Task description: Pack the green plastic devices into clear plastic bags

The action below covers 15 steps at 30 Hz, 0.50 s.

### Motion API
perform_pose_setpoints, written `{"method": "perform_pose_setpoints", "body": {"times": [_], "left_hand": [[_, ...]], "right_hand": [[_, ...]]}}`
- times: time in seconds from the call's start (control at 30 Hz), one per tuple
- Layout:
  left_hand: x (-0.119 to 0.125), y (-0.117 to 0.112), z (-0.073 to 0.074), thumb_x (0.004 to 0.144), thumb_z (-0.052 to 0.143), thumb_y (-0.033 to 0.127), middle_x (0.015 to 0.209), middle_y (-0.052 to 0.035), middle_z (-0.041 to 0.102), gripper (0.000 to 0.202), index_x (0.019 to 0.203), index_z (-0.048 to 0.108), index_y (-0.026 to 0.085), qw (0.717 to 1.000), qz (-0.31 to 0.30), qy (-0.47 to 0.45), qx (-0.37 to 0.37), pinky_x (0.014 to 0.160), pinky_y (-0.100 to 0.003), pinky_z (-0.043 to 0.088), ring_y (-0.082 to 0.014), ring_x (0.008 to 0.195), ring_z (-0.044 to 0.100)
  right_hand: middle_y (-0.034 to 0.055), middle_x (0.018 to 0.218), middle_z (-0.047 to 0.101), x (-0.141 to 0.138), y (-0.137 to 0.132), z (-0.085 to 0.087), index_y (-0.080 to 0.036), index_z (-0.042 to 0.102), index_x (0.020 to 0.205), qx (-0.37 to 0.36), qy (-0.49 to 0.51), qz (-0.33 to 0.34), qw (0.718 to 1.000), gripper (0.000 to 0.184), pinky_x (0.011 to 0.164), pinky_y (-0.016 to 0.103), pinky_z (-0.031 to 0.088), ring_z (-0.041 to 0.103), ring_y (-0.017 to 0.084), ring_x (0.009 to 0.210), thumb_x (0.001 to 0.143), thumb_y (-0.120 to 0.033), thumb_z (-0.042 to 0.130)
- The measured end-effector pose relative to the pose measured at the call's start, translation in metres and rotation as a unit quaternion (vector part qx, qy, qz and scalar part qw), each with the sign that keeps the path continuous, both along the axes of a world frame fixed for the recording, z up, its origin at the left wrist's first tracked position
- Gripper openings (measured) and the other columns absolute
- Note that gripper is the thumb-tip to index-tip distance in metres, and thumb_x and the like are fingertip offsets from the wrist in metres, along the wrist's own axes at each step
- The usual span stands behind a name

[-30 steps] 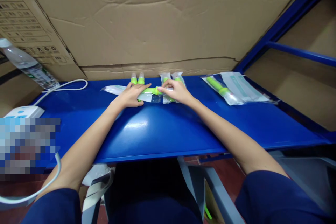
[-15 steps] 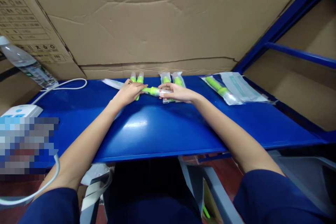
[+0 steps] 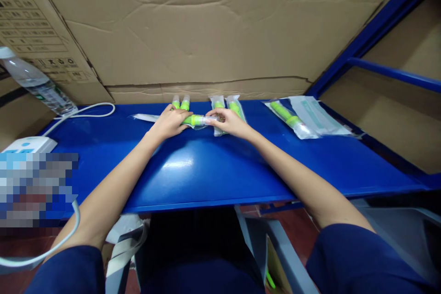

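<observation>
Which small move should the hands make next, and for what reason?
Perhaps the right hand should push the green tube leftward along the plastic wrapper, because that hand holds the tube's clear end, the left hand covers the other end, and the wrapper extends beyond it.

A broad, creased cardboard sheet stands along the back of the glossy blue surface, and a printed cardboard panel adjoins it at the left. Before that panel is a clear plastic bottle with a white cap, partly filled with liquid. A white cable loops beside its base and runs to a white-and-blue box, partly hidden by a pixelated patch. At the right, a blue metal bar crosses brown board. Lower down, a grey plastic frame shows above a reddish-brown floor
</observation>
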<state>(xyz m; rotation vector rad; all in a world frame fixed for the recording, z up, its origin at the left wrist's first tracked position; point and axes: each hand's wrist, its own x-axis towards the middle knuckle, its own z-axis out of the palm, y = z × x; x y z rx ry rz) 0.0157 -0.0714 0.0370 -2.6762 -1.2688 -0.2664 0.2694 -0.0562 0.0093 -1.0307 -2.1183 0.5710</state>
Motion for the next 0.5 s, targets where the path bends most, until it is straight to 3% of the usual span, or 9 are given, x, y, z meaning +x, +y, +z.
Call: {"method": "perform_pose_setpoints", "body": {"times": [0.07,0.3,0.5], "left_hand": [[-0.001,0.001,0.0,0.093,0.05,0.028,0.134,-0.0159,0.069,0.048,0.138,0.061,0.016,1.0,0.004,-0.001,0.001,0.1,-0.045,0.038,-0.0332,0.121,0.065],[-0.007,0.003,-0.001,0.096,0.053,0.038,0.131,-0.016,0.07,0.049,0.14,0.059,0.015,1.0,0.01,-0.003,0.0,0.096,-0.045,0.039,-0.0347,0.116,0.067],[0.0,-0.001,-0.001,0.095,0.06,0.044,0.133,-0.0152,0.069,0.053,0.14,0.059,0.016,1.0,-0.013,-0.022,-0.004,0.104,-0.044,0.037,-0.0335,0.121,0.065]], "right_hand": [[0.0111,0.103,0.073,0.001,0.0,0.0,-0.012,0.068,0.111,0.007,0.014,-0.003,1.0,0.044,0.072,0.031,0.052,0.064,0.018,0.078,0.084,-0.046,0.068],[0.0133,0.11,0.071,0.011,0.004,0.006,-0.013,0.065,0.121,-0.056,0.017,0.089,0.994,0.042,0.077,0.036,0.058,0.067,0.02,0.087,0.088,-0.038,0.061],[0.0076,0.092,0.07,0.005,0.0,0.0,-0.016,0.064,0.106,-0.089,0.066,0.079,0.991,0.039,0.075,0.034,0.059,0.069,0.02,0.083,0.079,-0.042,0.074]]}}
